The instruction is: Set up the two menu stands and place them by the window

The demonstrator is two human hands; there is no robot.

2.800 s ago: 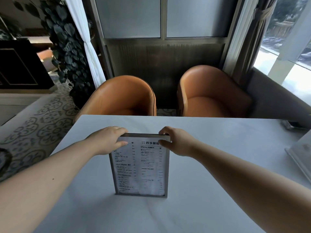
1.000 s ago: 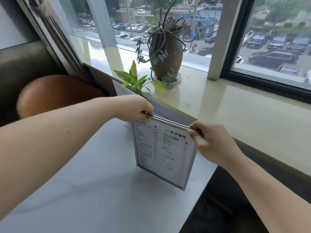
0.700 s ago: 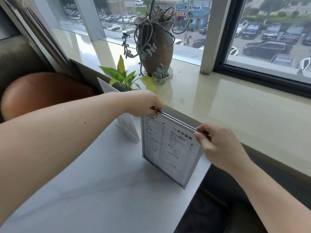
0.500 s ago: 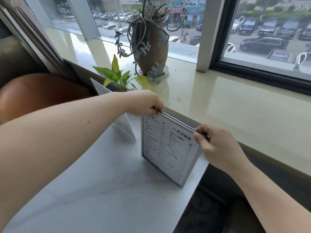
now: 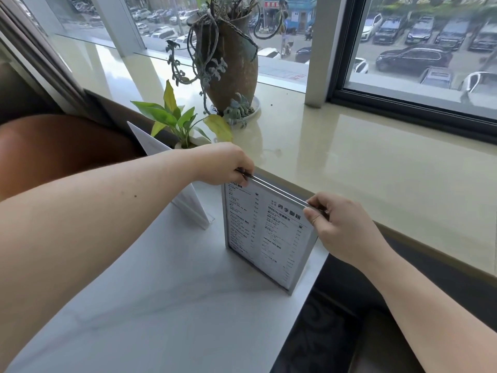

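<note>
We see bright daylight pouring in through the window (image 5: pixel 419 44), leaving a washed-out glare on the glossy sill (image 5: pixel 336 157) at the upper left. The table (image 5: pixel 161 305) carries soft shadows, while the floor at lower right stays dark. Wide-angle distortion bends the frame edges and swells our near forearms.
</note>
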